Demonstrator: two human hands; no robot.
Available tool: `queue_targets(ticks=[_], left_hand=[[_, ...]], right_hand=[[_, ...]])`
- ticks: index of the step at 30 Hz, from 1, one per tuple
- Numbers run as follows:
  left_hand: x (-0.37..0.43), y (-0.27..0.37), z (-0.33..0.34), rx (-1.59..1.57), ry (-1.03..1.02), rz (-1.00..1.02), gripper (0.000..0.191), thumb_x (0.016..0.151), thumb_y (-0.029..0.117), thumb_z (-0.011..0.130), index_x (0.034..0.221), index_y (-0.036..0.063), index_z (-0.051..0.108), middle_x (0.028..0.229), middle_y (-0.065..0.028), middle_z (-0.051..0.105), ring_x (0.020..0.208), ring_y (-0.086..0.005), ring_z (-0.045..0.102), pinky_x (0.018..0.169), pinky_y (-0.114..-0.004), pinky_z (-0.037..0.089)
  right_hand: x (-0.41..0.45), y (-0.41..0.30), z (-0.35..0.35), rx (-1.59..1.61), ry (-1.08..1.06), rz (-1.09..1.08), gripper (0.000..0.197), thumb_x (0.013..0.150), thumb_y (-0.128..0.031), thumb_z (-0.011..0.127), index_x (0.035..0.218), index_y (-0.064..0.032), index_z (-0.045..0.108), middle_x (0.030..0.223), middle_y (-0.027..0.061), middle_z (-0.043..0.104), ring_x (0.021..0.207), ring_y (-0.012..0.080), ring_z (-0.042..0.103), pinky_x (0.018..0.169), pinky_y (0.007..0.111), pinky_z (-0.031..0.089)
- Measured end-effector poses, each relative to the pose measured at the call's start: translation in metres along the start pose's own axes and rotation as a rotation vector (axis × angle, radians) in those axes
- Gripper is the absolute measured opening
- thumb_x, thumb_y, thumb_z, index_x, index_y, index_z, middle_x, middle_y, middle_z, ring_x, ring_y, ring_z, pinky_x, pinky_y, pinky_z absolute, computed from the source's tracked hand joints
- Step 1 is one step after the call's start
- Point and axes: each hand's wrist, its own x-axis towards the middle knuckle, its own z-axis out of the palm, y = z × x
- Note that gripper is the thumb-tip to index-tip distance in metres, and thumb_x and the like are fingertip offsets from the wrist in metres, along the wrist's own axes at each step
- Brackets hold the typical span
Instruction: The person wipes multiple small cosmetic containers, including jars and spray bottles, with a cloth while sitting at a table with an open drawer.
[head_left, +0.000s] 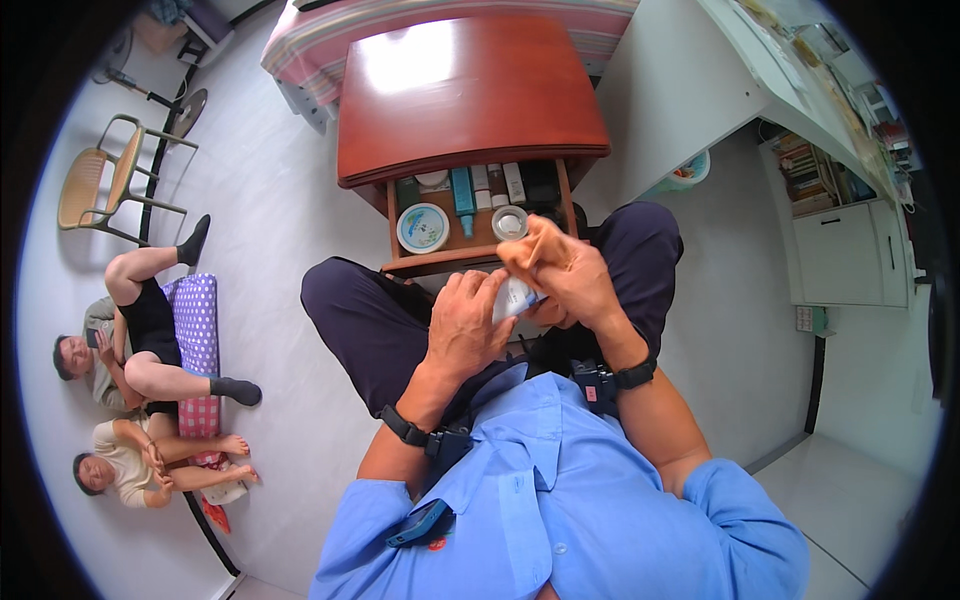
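Observation:
My left hand (469, 319) grips a small white container (516, 297) with a blue band and some print on it. Bunched in my right hand (581, 277) is an orange cloth (534, 249), held against the top of that container. Just beyond my hands stands an open drawer (442, 260) of a reddish-brown wooden cabinet (480, 105). Inside it are a round white-and-blue tub (423, 228), a small round silver-lidded jar (510, 223), a teal bottle (463, 196) and several pale tubes or bottles (481, 187).
Two people sit at the left by the wall, on a polka-dot cushion (196, 319) and a checked one (199, 415). A wicker-style chair (105, 180) stands beyond them. To the right are a white desk (675, 90), a wastebasket (686, 176) and a white cabinet (836, 251). Behind the wooden cabinet is a striped bed (315, 64).

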Motion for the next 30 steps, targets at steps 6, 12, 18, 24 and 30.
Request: queue_targets(ticks=[6, 12, 18, 24, 30], left_hand=[[0.005, 0.005, 0.015, -0.697, 0.243, -0.326, 0.060, 0.084, 0.018, 0.085, 0.137, 0.0017, 0.059, 0.122, -0.0156, 0.067, 0.113, -0.0315, 0.068, 0.100, -0.039, 0.053], [0.014, 0.018, 0.015, -0.191, 0.386, -0.055, 0.064, 0.084, 0.015, 0.084, 0.140, 0.0010, 0.056, 0.125, -0.0167, 0.065, 0.111, -0.0325, 0.067, 0.097, -0.040, 0.054], [0.015, 0.009, 0.011, -0.908, 0.168, -0.320, 0.023, 0.104, 0.016, 0.070, 0.120, 0.0003, 0.065, 0.106, -0.0028, 0.072, 0.090, -0.0089, 0.068, 0.082, -0.024, 0.056], [0.021, 0.021, 0.006, -0.997, 0.054, -0.412, 0.030, 0.100, 0.010, 0.074, 0.124, -0.0014, 0.060, 0.106, -0.0058, 0.072, 0.092, -0.0100, 0.069, 0.082, -0.024, 0.056], [0.024, 0.017, 0.008, -0.994, 0.486, -0.182, 0.034, 0.102, 0.009, 0.072, 0.130, -0.0020, 0.054, 0.111, -0.0088, 0.069, 0.099, -0.0125, 0.068, 0.089, -0.027, 0.055]], right_hand=[[0.003, 0.001, 0.000, 0.697, -0.124, 0.167, 0.044, 0.105, -0.016, 0.065, 0.145, -0.0020, 0.051, 0.129, 0.0112, 0.063, 0.113, 0.0184, 0.067, 0.095, 0.033, 0.057], [-0.005, 0.008, 0.014, 0.469, -0.162, 0.090, 0.046, 0.101, -0.019, 0.073, 0.139, 0.0016, 0.056, 0.125, 0.0089, 0.066, 0.112, 0.0169, 0.067, 0.094, 0.032, 0.057], [-0.004, 0.010, -0.014, 0.538, -0.285, 0.102, 0.045, 0.095, -0.021, 0.082, 0.129, 0.0022, 0.063, 0.117, 0.0076, 0.072, 0.105, 0.0155, 0.070, 0.090, 0.030, 0.059], [-0.006, 0.001, -0.018, 0.257, -0.169, 0.105, 0.041, 0.096, -0.027, 0.082, 0.122, 0.0023, 0.069, 0.108, 0.0053, 0.073, 0.098, 0.0127, 0.069, 0.087, 0.030, 0.058], [-0.009, 0.013, -0.006, 0.389, -0.295, 0.097, 0.044, 0.096, -0.025, 0.081, 0.129, -0.0001, 0.067, 0.113, 0.0081, 0.074, 0.100, 0.0157, 0.071, 0.087, 0.031, 0.059]])
